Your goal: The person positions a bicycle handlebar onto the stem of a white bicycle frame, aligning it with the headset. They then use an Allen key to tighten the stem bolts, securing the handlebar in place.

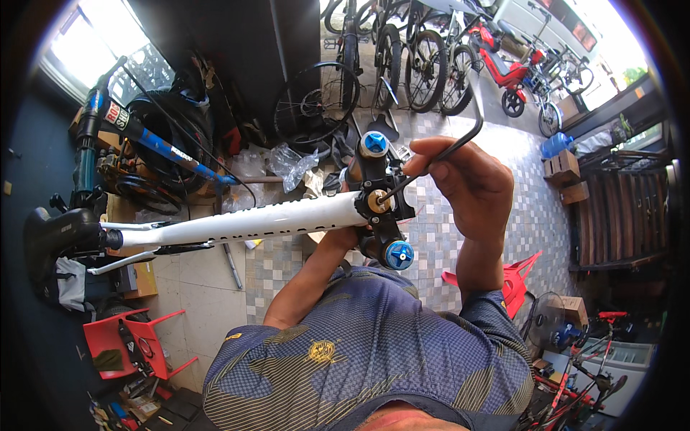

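Observation:
A white bicycle frame (pixel 280 220) lies across the view, its saddle (pixel 61 241) at the far left. At its front is a black fork crown (pixel 388 228) with a blue fork cap (pixel 375 144) on the far side and another blue cap (pixel 399 255) on the near side. My right hand (pixel 471 183) pinches a long bent black hex key (pixel 460 144). The key's tip reaches the brass-coloured centre of the steerer top (pixel 379 202), between the caps. Passing under the frame, my left hand (pixel 343 238) is beside the head of the bike, its fingers mostly hidden.
A blue suspension fork (pixel 162 147) and tyres stand at the left. Several bicycles (pixel 424 72) and a loose wheel (pixel 316 104) are at the back. A red stool (pixel 144 341) lies lower left. Cardboard boxes and a fan (pixel 548 316) are at the right.

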{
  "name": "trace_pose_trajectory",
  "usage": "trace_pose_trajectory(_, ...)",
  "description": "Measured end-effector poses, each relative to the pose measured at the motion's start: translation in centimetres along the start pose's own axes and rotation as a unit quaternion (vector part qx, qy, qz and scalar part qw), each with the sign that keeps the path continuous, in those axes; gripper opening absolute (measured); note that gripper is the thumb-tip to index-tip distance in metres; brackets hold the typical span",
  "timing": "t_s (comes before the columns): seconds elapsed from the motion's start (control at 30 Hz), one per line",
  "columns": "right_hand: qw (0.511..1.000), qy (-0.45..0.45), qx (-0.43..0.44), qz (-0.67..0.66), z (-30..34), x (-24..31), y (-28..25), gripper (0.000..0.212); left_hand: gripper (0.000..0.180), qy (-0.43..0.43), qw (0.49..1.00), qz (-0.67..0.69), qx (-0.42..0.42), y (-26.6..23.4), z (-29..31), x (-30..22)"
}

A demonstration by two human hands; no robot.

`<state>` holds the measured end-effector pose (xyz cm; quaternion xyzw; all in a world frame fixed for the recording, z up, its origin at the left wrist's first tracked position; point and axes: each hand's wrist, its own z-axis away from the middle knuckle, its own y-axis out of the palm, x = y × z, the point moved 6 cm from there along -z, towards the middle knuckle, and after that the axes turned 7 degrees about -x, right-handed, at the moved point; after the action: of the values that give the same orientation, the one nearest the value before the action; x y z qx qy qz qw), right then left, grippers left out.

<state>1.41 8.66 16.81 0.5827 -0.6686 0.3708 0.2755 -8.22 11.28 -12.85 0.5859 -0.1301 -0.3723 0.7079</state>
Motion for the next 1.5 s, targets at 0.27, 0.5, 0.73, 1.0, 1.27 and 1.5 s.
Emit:
trace_pose_trajectory(0.27,0.95,-0.003,-0.058,-0.306,0.0,-1.3,-1.8,0.034,0.069,0.002,1.0,0.004,-0.019,-1.3,-0.5,0.3)
trace_pose_trajectory(0.5,0.953,0.296,0.026,0.049,-2.3,-11.0,-2.6,0.042,0.07,-0.019,1.0,0.004,-0.009,-1.8,-0.7,0.5)
trace_pose_trajectory(0.73,0.899,0.288,0.253,0.213,-5.2,-14.8,2.5,0.064,0.072,-0.059,0.989,0.073,0.115,-4.3,-2.1,0.8)
trace_pose_trajectory(1.0,0.83,0.279,0.385,0.293,-6.0,-15.5,5.6,0.082,0.068,-0.05,0.97,0.096,0.217,-2.9,-1.6,0.8)
trace_pose_trajectory(1.27,0.802,0.285,0.39,0.352,-6.4,-13.9,6.8,0.073,0.061,-0.012,0.984,0.111,0.137,-2.8,-1.0,0.6)
trace_pose_trajectory(1.5,0.836,0.198,0.418,0.294,-6.4,-12.5,7.5,0.043,0.059,-0.026,0.984,0.095,0.146,-4.1,-1.3,0.8)
